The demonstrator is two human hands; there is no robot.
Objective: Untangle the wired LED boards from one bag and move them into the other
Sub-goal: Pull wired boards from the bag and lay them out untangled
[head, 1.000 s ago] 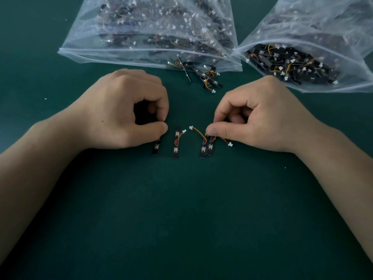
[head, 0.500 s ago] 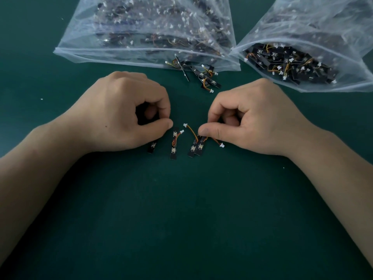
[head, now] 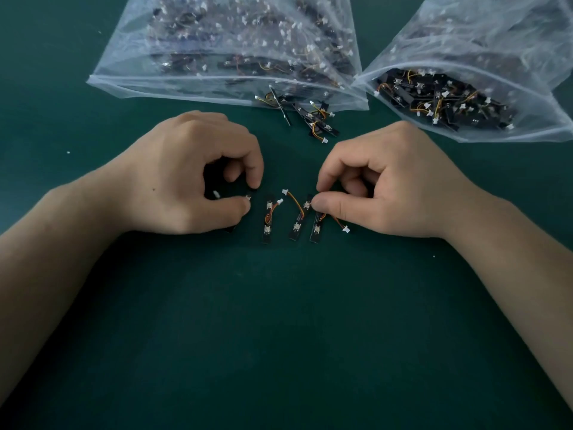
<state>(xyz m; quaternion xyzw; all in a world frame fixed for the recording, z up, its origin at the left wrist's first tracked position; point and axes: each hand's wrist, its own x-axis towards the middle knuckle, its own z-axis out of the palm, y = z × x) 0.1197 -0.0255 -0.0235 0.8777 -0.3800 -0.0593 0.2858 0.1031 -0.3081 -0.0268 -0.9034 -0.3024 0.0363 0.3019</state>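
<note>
Small black LED boards with orange wires and white plugs lie in a row on the green mat. My left hand (head: pixel 186 178) pinches the leftmost board (head: pixel 231 228), mostly hidden under the thumb. A free board (head: pixel 268 219) lies beside it. My right hand (head: pixel 384 184) pinches the top of a board (head: pixel 299 219) between thumb and forefinger, with a further board (head: pixel 316 228) just below the thumb. A clear bag (head: pixel 229 51) full of boards lies at the back left, with a tangled clump (head: pixel 310 114) spilling from its mouth. A second clear bag (head: pixel 483 85) sits at the back right.
The green mat (head: pixel 279 336) spreads out below my hands. Both forearms reach in from the lower corners. A few white specks lie on the mat.
The two boards under my right hand, side by side before, now lie apart. My left thumb and forefinger have opened slightly on the leftmost board.
</note>
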